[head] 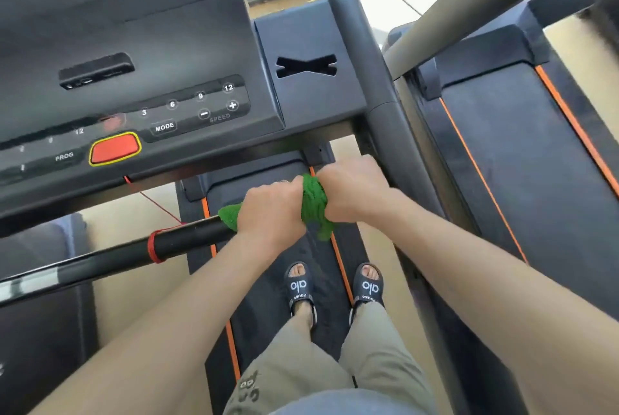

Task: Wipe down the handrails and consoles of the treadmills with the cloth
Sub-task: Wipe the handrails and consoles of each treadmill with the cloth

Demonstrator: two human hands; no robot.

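1. Right now, from my head view, my left hand [273, 210] is curled around the green cloth [313, 203], gripping it where it wraps the black handrail [181, 240].
2. My right hand [351, 190] is also closed on the cloth, just beside the left, so the bunched fabric shows between the two fists.
3. One tail of the cloth pokes out to the left of my left hand along the handrail, and another hangs down below my right hand.
4. I cannot tell whether my right hand also grips a bar under the cloth; the fabric hides it.
5. A red cord [154, 247] is looped around the handrail well to the left of my hands, and it runs up toward the console [134, 46].
6. On the console I see a red stop button [115, 149] ringed in yellow, a MODE key and speed keys.
7. To the right of the console sits a dark side panel [311, 73] with an X-shaped slot.
8. My feet, in dark slides [301, 287], stand on the treadmill belt [268, 307], which has orange edge stripes.
9. A second treadmill [522, 133] stands to my right.
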